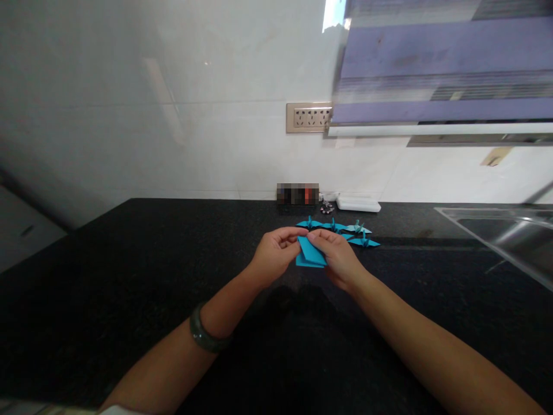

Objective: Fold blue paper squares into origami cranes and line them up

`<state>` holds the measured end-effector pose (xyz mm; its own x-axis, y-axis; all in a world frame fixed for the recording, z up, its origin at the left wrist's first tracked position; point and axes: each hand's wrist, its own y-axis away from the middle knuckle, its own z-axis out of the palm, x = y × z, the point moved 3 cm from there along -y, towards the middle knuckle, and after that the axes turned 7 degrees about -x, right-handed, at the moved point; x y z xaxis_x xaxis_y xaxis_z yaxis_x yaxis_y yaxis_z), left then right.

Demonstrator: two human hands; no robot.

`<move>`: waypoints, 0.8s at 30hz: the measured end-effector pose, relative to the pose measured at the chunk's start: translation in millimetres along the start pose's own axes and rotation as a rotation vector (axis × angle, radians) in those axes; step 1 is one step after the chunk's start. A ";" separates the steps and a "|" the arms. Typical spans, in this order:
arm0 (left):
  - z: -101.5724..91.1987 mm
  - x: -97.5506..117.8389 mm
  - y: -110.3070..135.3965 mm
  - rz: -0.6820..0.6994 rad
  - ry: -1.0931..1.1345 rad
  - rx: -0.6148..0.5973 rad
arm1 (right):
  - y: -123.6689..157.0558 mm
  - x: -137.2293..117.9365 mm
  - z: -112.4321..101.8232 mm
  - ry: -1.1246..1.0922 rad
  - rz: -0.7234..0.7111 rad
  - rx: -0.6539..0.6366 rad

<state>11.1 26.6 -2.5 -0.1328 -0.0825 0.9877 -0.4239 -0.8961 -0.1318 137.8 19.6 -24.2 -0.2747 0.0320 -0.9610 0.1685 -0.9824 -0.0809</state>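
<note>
Between my two hands is a folded sheet of blue origami paper (310, 255), with one flap lifted at an angle over the layer below. My left hand (276, 253) pinches its upper left edge between thumb and fingers. My right hand (337, 253) grips the upper right side, thumb on top near the upper corner. Both hands are closed on the paper above the black counter. Just behind them stand several folded paper cranes (365, 241), mostly blue, one of them paler (358, 227). My fingers partly hide the nearer cranes.
Against the tiled wall are a pixelated dark box (298, 194), a small beaded item (327, 208) and a white oblong object (358, 203). A metal sink (514, 230) is set into the black counter (129, 276) at right. A socket panel (309, 117) and purple striped blind (432, 57) hang above.
</note>
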 end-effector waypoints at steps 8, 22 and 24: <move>-10.0 2.2 -2.1 -0.038 -0.128 0.119 | 9.0 -16.0 2.5 0.446 -0.253 0.002; -15.5 -11.5 -5.0 -0.124 -0.084 0.051 | 3.2 -17.4 -7.4 0.523 -0.265 0.125; -16.5 -11.8 -5.3 -0.108 -0.055 0.032 | 1.2 -14.9 -8.0 0.356 -0.185 0.101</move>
<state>0.1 39.5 -14.8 -0.0384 -0.0081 0.9992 -0.4039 -0.9145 -0.0230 149.6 19.4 -12.1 0.0556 0.2539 -0.9656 0.0482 -0.9667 -0.2514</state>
